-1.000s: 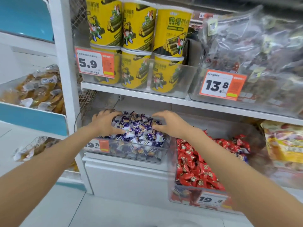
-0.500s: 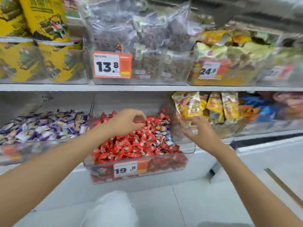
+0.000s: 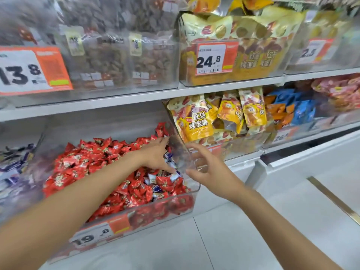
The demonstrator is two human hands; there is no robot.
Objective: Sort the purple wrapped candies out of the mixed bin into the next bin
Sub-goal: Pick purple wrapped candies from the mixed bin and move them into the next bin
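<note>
A clear mixed bin [image 3: 194, 189] on the lower shelf is heaped with red wrapped candies [image 3: 87, 164], and a few purple-and-white wrapped candies [image 3: 171, 160] lie near its right end. My left hand [image 3: 155, 155] reaches into that right end with spread fingers touching the candies there; it holds nothing that I can see. My right hand [image 3: 206, 170] hovers open just outside the bin's right wall, fingers spread. The bin of purple candies [image 3: 11, 162] sits at the far left edge, partly cut off.
To the right stands a bin of yellow snack bags [image 3: 196, 121], then orange and blue packs [image 3: 288, 110]. The upper shelf [image 3: 136, 96] carries bagged dried goods with price tags 13.8 and 24.8. A white base panel and floor lie below.
The view swung right from the purple bin to the red one. My left hand moved to the red bin's right end and uncurled; my right hand came beside the bin wall.
</note>
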